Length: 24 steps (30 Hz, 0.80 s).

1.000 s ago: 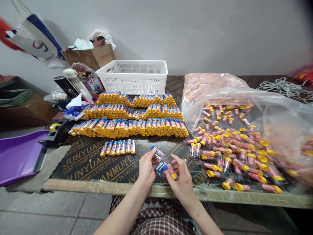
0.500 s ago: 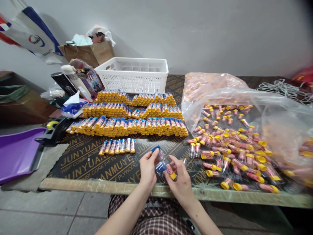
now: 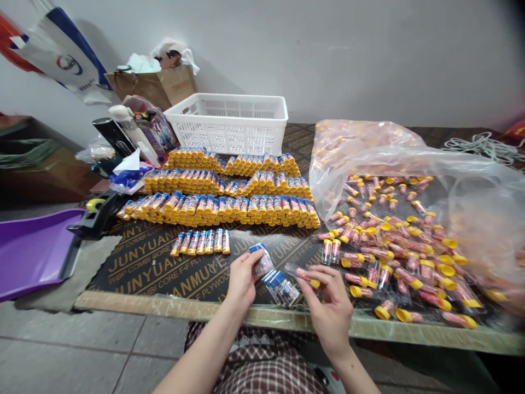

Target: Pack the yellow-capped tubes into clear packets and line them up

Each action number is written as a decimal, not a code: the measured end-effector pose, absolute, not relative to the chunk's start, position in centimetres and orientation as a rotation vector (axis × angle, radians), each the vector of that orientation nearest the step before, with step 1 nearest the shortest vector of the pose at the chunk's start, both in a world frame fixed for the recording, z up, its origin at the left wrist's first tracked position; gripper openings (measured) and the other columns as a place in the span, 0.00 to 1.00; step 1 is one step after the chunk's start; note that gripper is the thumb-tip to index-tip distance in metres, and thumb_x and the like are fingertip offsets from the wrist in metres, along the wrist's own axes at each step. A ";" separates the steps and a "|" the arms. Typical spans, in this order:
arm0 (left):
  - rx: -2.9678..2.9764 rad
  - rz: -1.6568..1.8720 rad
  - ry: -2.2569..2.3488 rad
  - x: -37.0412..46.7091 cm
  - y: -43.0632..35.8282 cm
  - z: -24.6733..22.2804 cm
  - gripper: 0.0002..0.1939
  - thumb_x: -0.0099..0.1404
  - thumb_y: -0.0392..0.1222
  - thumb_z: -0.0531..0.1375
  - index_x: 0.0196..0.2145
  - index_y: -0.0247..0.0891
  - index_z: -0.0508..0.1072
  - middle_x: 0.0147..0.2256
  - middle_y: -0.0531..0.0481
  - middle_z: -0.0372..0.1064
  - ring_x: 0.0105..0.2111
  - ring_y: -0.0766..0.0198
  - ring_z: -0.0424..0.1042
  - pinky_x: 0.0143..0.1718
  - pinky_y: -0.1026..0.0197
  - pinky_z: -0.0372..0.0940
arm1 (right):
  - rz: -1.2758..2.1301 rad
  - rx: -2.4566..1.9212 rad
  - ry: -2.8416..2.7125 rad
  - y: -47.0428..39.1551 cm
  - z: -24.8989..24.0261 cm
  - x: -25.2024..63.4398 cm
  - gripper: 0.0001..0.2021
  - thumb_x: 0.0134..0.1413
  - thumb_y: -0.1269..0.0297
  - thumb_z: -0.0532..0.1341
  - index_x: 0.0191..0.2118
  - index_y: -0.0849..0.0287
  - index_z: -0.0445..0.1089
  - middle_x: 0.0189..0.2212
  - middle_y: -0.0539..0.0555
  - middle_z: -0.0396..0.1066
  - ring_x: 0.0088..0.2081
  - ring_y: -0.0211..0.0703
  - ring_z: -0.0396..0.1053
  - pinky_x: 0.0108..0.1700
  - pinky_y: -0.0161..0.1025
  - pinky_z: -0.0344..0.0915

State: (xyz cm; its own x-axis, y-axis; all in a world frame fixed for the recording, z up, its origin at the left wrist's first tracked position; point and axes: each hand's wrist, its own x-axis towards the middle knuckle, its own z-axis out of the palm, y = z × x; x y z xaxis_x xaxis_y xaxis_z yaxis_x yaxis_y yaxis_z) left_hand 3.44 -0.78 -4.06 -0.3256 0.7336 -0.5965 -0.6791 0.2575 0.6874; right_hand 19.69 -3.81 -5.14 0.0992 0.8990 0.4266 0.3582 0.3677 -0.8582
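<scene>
Apparently a sleeving step is in hand — the left hand's fingers pinch a sleeve, the right hand's a tube, apart over the bench near spare sleeves — and the next move likely calls for lining them up.

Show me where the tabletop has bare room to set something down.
Mostly bare: the tabletop left of the left hand, between the short tube row and the front edge. Crowded: right of the right hand, with loose tubes.
</scene>
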 end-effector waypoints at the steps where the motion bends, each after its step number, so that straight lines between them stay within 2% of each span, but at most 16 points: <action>1: 0.033 1.416 1.266 3.5 -0.8 -4.1 0.11 0.40 0.37 0.70 0.22 0.32 0.72 0.20 0.52 0.70 0.20 0.68 0.67 0.24 0.65 0.65 | 0.599 -1.169 -1.505 -4.1 -5.1 19.6 0.08 0.54 0.70 0.60 0.40 0.55 0.71 0.39 0.55 0.65 0.42 0.44 0.67 0.43 0.43 0.67; 5: -0.090 1.422 1.240 4.0 -0.8 -3.9 0.08 0.47 0.35 0.68 0.23 0.33 0.72 0.21 0.52 0.71 0.21 0.68 0.68 0.24 0.65 0.66 | 0.551 -1.009 -1.675 -5.6 -5.2 18.9 0.20 0.53 0.77 0.58 0.50 0.51 0.69 0.43 0.56 0.64 0.44 0.44 0.67 0.44 0.43 0.69; 10: -0.211 1.392 1.206 4.2 -0.6 -3.3 0.05 0.54 0.34 0.64 0.25 0.33 0.71 0.21 0.51 0.70 0.19 0.69 0.68 0.22 0.65 0.65 | 0.391 -0.924 -1.822 -6.3 -6.8 18.1 0.30 0.52 0.82 0.56 0.59 0.48 0.60 0.45 0.58 0.64 0.46 0.45 0.67 0.43 0.42 0.72; 14: -0.235 1.395 1.212 4.4 -0.5 -3.2 0.06 0.54 0.35 0.65 0.25 0.33 0.71 0.21 0.51 0.70 0.19 0.69 0.67 0.22 0.65 0.64 | 0.340 -0.856 -1.932 -6.0 -8.1 18.2 0.31 0.54 0.82 0.55 0.60 0.47 0.58 0.45 0.59 0.66 0.48 0.47 0.68 0.46 0.46 0.71; 19: 0.044 1.453 1.191 5.2 -1.3 -3.2 0.13 0.44 0.40 0.71 0.24 0.33 0.71 0.23 0.52 0.70 0.22 0.70 0.67 0.25 0.66 0.64 | 0.414 -0.869 -1.894 -5.4 -7.9 18.5 0.29 0.55 0.80 0.54 0.59 0.48 0.59 0.47 0.59 0.66 0.48 0.47 0.68 0.46 0.46 0.71; 24: 0.232 1.351 1.153 5.1 -1.9 -3.0 0.16 0.39 0.38 0.72 0.27 0.33 0.74 0.26 0.51 0.72 0.24 0.69 0.69 0.28 0.66 0.65 | 0.622 -0.867 -1.854 -4.7 -7.0 19.0 0.25 0.56 0.78 0.52 0.56 0.46 0.64 0.45 0.57 0.65 0.43 0.42 0.69 0.42 0.40 0.72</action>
State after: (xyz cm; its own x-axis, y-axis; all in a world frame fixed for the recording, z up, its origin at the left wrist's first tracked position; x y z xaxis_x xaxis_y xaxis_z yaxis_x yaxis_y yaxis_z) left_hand 5.08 -1.93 -3.02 -0.1985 0.8377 -0.5088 -0.6345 0.2859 0.7181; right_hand 19.01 -4.75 -6.99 -0.2852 0.7853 0.5496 0.2951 0.6175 -0.7291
